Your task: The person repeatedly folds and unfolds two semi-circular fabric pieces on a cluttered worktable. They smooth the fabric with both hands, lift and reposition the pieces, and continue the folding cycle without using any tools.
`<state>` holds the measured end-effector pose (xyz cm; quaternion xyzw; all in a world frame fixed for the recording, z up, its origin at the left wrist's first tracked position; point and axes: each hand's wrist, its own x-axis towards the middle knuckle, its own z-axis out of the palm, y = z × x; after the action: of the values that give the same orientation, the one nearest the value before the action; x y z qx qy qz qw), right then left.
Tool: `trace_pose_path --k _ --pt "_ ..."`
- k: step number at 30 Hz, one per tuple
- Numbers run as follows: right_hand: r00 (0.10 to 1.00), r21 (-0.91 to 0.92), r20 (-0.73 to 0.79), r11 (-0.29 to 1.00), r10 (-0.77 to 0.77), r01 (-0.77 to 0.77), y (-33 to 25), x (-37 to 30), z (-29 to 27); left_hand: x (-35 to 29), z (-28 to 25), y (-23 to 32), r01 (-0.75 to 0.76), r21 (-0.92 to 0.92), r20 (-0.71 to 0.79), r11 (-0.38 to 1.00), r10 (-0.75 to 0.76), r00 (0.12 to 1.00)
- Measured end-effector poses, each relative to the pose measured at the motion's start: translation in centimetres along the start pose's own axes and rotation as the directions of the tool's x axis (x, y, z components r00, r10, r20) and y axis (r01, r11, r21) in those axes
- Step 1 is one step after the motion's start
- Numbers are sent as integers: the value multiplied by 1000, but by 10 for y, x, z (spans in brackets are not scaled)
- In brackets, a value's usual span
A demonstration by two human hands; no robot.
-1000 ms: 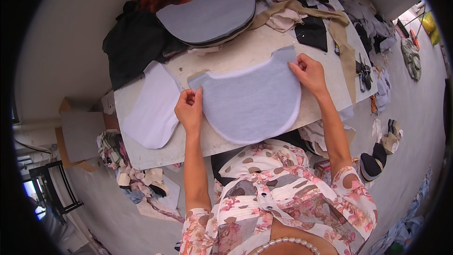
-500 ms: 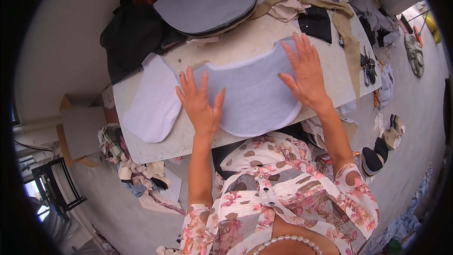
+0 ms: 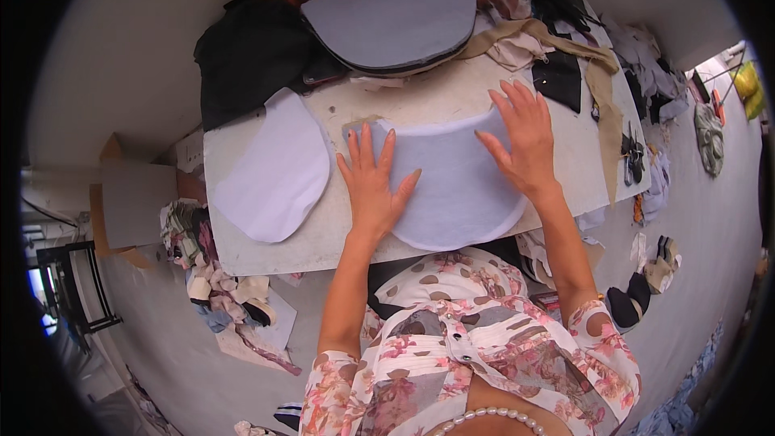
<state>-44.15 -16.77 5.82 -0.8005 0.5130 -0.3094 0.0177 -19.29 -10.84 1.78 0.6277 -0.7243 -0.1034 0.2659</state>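
Observation:
A curved, pale blue-grey cloth piece [image 3: 456,186] with a whitish border lies flat near the table's front edge. My left hand [image 3: 375,182] rests palm down over its left end, fingers extended and thumb apart, holding nothing. On its right end lies my right hand [image 3: 525,141], also flat with the thumb spread. The hands hide parts of both upper corners. Left of the cloth is a separate white cut piece [image 3: 274,173] with a rounded outline, untouched.
A stack of grey curved pieces [image 3: 395,20] stands at the back of the table [image 3: 323,254]. Black fabric [image 3: 250,52] is at the far left, and a beige strip [image 3: 601,97] hangs over the right side near dark-handled scissors [image 3: 632,157]. Scraps [image 3: 230,295] lie below left.
The whole view has shifted. Both hands stay on the cloth; the right hand has come slightly nearer and leftward against the table. The left fingers lie over the cloth's left end.

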Motion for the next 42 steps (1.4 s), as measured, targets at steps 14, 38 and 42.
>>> trace_pose_path --k 14,38,42 --pt "981 91 2 977 -195 194 -39 175 108 38 -37 -15 124 -930 -89 345 -539 837" --pt "870 -19 130 876 -476 483 27 169 -7 94 -86 1 -180 -457 -517 871 -95 851" --pt "985 590 128 807 -119 21 52 132 -45 81 -94 -13 -224 -778 -420 588 -220 880"
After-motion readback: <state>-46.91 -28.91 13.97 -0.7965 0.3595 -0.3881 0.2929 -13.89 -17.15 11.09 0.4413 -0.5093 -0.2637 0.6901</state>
